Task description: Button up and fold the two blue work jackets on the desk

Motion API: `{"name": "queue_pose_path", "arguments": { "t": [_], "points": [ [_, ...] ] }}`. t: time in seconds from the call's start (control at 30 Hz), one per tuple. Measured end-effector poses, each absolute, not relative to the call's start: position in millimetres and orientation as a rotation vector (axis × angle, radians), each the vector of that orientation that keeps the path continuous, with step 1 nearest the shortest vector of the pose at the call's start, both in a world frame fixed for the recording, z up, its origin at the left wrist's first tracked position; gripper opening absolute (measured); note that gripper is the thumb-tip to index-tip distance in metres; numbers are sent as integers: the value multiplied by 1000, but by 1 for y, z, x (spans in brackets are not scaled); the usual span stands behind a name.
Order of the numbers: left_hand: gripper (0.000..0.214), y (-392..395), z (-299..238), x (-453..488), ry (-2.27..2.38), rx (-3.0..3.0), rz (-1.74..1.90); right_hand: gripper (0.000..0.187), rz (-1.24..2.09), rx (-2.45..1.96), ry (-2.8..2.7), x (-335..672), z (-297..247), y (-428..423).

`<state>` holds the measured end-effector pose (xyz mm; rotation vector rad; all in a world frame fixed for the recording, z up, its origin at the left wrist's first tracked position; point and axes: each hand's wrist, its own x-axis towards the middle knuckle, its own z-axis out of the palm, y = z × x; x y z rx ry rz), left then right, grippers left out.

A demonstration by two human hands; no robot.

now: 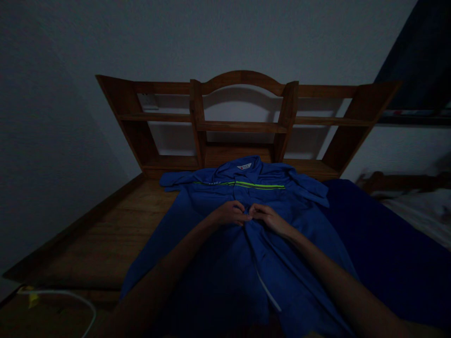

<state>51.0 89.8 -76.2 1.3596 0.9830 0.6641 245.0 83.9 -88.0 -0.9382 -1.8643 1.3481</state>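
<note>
A blue work jacket (225, 253) with a green-yellow reflective stripe (259, 185) across the chest lies front-up on a wooden bed platform (105, 234). Its collar points toward the headboard. My left hand (230, 212) and my right hand (266, 216) meet at the middle of the jacket's front, just below the stripe. Both have their fingers curled and pinched on the front edges of the fabric. A pale strip of the jacket's front opening (268, 291) runs down from the hands toward me.
A wooden headboard with open shelves (243, 124) stands against the white wall. A dark blue cloth (387, 244) lies to the right of the jacket. A white cable (70, 298) curls at the lower left. The room is dim.
</note>
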Motion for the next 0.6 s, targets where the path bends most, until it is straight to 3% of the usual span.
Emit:
{"name": "queue_pose_path", "arguments": {
  "t": [0.3, 0.47, 0.6],
  "points": [
    [47, 90, -79, 51, 935, 1588, 611, 14, 1582, -914, -1763, 243, -95, 92],
    [46, 92, -82, 50, 915, 1589, 566, 36, 1524, -965, -1661, 247, -93, 98],
    [40, 97, -85, 46, 882, 1523, 528, 50, 1259, -1128, -1584, 257, -94, 105]
  ]
}}
